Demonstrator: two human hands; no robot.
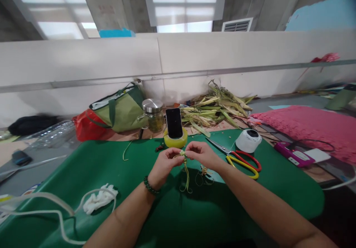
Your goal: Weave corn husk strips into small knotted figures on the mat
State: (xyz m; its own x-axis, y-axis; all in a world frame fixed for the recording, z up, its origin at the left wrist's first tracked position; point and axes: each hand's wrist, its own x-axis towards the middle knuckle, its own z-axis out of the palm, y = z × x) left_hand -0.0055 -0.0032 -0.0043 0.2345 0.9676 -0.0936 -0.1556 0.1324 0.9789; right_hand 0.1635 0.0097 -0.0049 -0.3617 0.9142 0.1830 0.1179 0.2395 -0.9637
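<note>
Between both hands, above the green mat (pixel 236 211), is a small green plaited piece (pixel 186 168) that looks made of leaf strips, its thin ends hanging down. My left hand (pixel 167 162), with a dark beaded bracelet (pixel 151 186) at the wrist, pinches it from the left. From the right, the fingers of my right hand (pixel 201 153) are closed on its top. Below my right hand lies a small tan woven piece with thin threads (pixel 204 170). Scissors (pixel 236 157) with red and yellow handles lie to its right.
Behind the hands, a phone (pixel 174 123) leans on a yellow tape roll (pixel 175 140). A lidded glass mug (pixel 154 118), a green bag (pixel 125 108) and a heap of dry leaves (pixel 219 105) line the back. White thread spool (pixel 248 141), purple power strip (pixel 294 155) right; crumpled tissue (pixel 100 199) left.
</note>
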